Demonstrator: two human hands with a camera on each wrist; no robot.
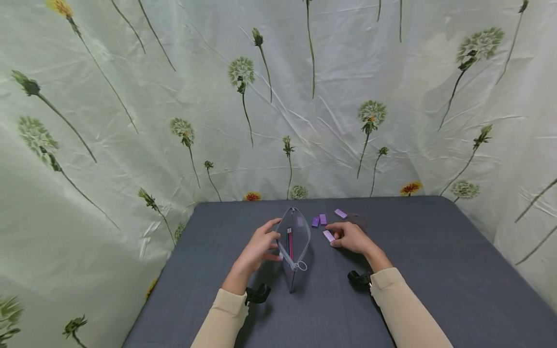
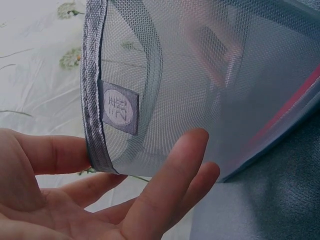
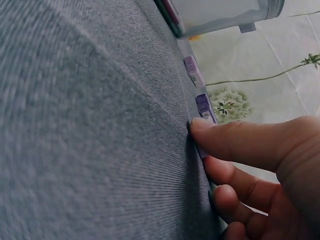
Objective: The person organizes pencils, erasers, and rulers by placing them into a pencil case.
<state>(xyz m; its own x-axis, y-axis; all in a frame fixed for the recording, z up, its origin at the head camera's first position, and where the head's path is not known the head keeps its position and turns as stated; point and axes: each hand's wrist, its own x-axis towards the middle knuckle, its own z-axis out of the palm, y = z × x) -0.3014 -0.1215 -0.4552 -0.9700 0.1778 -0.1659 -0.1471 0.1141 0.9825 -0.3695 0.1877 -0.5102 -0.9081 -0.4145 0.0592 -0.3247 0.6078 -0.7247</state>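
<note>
A clear mesh pouch (image 1: 296, 240) stands open on the grey table (image 1: 435, 270) with red pens (image 1: 290, 241) inside. My left hand (image 1: 260, 247) holds its left side; in the left wrist view the pouch's seam (image 2: 94, 115) lies between my thumb and my fingers (image 2: 175, 175). My right hand (image 1: 351, 238) lies just right of the pouch and pinches a small purple eraser (image 1: 329, 236) that is flat on the table; my fingertip (image 3: 210, 131) sits on this eraser (image 3: 202, 150).
Three more purple erasers (image 1: 315, 222) (image 1: 323, 219) (image 1: 341, 213) lie behind my right hand; two erasers (image 3: 192, 70) (image 3: 205, 105) appear in the right wrist view. A flower-print sheet (image 1: 278, 96) hangs round the table on three sides.
</note>
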